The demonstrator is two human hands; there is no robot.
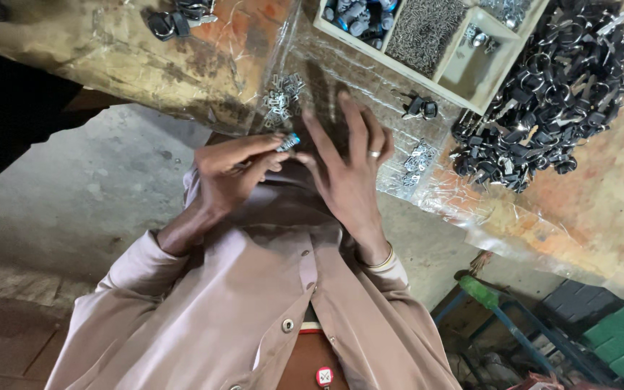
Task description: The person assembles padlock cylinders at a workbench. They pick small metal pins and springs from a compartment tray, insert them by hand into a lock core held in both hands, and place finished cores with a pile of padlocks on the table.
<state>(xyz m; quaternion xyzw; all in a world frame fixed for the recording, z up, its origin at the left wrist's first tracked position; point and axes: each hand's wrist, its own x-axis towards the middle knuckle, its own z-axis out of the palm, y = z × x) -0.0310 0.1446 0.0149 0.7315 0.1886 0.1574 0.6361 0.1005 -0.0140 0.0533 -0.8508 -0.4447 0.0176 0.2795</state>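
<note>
— What sits where on the worn plastic-covered wooden desk [586, 195]?
— A big heap of black keys [550, 94] by the cream compartment tray [471, 76]; bare plastic lies near the edge.
— The hands?
— The left hand [236, 170] has its grip clamped on a small silver metal part [287, 142] at the desk's edge; the right hand [344, 170] has its fingers spread, touching it.

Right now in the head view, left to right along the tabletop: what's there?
Dark lock parts at the top edge → small heap of silver metal pieces → divided tray → big pile of black keys.
</note>
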